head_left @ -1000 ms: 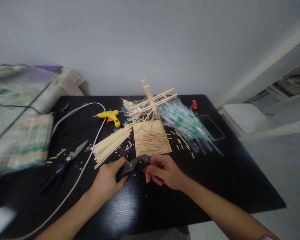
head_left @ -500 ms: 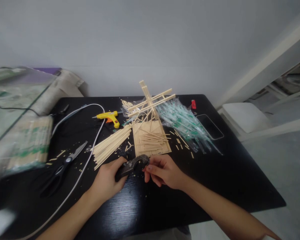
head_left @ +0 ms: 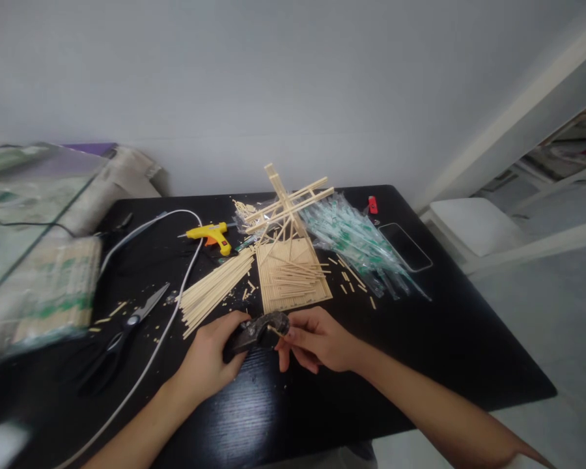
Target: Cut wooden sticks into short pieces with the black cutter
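Note:
My left hand point(head_left: 213, 348) is wrapped round the handle of a dark cutter with a curved, hooked jaw point(head_left: 256, 331). My right hand point(head_left: 317, 339) is at the jaw's tip, with thumb and forefinger pinched together. A small pale piece of wooden stick point(head_left: 273, 330) shows in the jaw by those fingertips; most of it is hidden. Just beyond the hands lies a flat base of wooden sticks point(head_left: 273, 296) with a pile of cut sticks point(head_left: 295, 277) on it. A windmill-like stick frame point(head_left: 293, 212) stands at its back.
A yellow glue gun point(head_left: 215, 236) and a bundle of sticks point(head_left: 217, 286) lie left of the base. Scissors point(head_left: 134, 319) and a white cable point(head_left: 168, 326) are farther left, near packaged chopsticks point(head_left: 58, 280). Plastic wrappers point(head_left: 356, 241), a phone point(head_left: 406, 246) and a red object point(head_left: 372, 204) lie right.
The view has shifted slightly, so the table things sit a little lower and farther left. Both hands stay at the cutter; the pale piece in its jaw shows more clearly.

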A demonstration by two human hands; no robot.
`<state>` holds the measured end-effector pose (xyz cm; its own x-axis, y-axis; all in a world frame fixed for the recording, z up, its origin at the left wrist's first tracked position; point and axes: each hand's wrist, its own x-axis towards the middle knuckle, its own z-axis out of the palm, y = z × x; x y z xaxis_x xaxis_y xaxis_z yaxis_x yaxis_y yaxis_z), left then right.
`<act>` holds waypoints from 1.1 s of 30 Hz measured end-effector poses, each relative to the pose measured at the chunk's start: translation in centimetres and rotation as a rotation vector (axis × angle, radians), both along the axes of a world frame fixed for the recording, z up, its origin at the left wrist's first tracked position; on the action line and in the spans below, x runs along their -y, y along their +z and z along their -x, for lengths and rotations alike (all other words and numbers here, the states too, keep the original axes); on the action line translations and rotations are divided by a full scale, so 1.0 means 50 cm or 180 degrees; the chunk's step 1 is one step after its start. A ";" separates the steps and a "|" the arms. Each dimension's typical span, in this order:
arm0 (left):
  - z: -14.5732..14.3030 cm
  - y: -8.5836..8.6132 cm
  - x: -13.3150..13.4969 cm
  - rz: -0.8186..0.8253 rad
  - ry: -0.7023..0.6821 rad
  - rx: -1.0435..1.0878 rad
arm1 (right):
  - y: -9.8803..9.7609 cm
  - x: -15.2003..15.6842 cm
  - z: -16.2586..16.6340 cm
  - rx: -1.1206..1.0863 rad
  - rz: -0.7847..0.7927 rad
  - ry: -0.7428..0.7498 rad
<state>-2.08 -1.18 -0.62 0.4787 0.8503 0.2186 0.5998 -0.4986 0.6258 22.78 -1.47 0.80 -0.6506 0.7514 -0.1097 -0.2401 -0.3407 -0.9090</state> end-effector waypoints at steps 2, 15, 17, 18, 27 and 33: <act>-0.001 -0.001 0.000 0.0081 -0.0013 -0.0020 | -0.001 -0.001 0.001 -0.0004 -0.0029 -0.0033; -0.014 0.022 -0.003 0.1195 0.0358 0.0523 | -0.004 -0.003 0.003 -0.0012 0.0111 -0.0250; -0.013 0.024 -0.008 0.1702 0.0555 0.0883 | -0.003 -0.004 0.002 -0.0003 0.0140 -0.0296; -0.013 0.024 -0.010 0.1981 0.0601 0.1085 | -0.002 -0.004 0.002 0.0002 0.0153 -0.0316; -0.022 0.028 -0.014 0.3496 0.0945 0.2686 | -0.004 -0.007 0.000 -0.0009 0.0240 -0.0365; -0.007 0.042 -0.027 0.4268 0.0469 0.3513 | -0.012 -0.007 0.002 -0.0068 0.0303 -0.0410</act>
<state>-1.71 0.16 1.48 0.5111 0.7188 -0.4713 -0.3679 0.6785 0.6359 22.68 -1.15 0.22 -0.5526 0.8156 -0.1715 -0.3064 -0.3901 -0.8683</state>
